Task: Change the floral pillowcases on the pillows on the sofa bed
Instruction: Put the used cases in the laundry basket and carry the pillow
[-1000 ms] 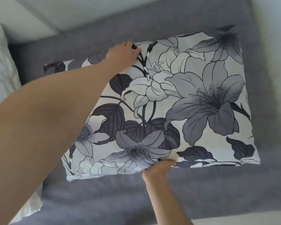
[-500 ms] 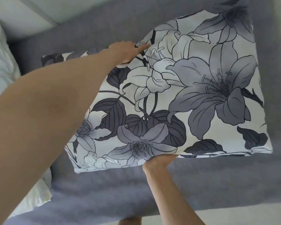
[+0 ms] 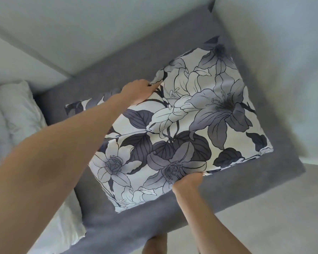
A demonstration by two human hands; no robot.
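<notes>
- The floral pillow (image 3: 182, 129), white with grey and black lilies, is held over the grey sofa bed (image 3: 228, 195), tilted so that its far right corner sits higher in the head view.
- The left hand (image 3: 138, 90) has its grip clenched on the pillow's far edge, fingers curled into the fabric there.
- The right hand (image 3: 188, 182) has its grip grasping the pillow's near edge, fingers tucked under the hem and hidden by the cloth.
- A second piece of floral fabric (image 3: 77, 107) shows behind the left forearm, lying on the sofa bed.
- A white pillow (image 3: 17, 110) lies at the left edge, beside the sofa bed's corner.
- Pale floor (image 3: 273, 208) shows at lower right.
</notes>
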